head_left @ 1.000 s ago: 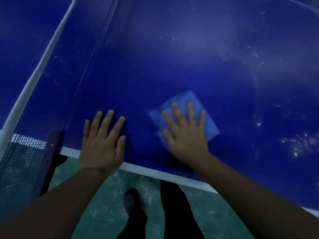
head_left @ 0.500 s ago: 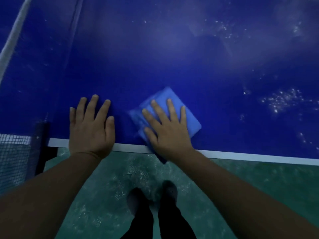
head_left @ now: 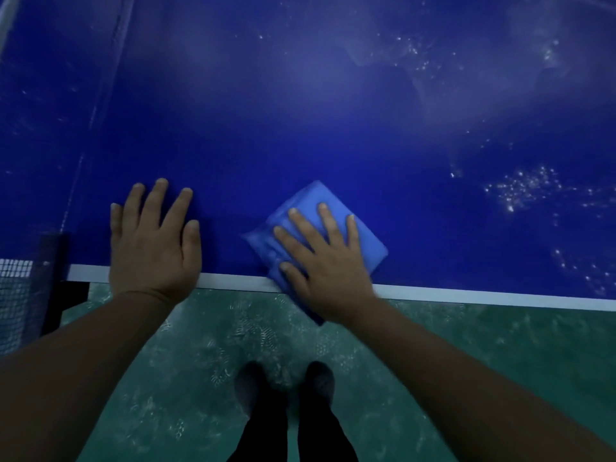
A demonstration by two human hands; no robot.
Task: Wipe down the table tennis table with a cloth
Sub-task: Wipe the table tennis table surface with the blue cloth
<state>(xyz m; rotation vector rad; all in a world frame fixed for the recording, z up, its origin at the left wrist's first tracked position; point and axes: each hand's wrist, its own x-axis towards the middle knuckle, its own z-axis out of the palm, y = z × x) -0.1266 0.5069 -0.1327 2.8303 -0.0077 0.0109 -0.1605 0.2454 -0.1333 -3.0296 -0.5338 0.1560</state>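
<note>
flanking the cloth (head_left: 318, 238) — net (head_left: 16, 295) left, droplets (head_left: 523, 190) right.

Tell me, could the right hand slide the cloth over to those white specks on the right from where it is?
Probably yes. The right hand lies flat on the cloth at the table's near edge, and only bare blue surface lies between it and the specks. Nothing stands in the way, though the farthest specks might need a lean.

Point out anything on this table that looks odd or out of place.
White specks and a hazy smear mark the dark blue table tennis table to the right. The folded blue cloth under the right hand overhangs the white edge line.
</note>
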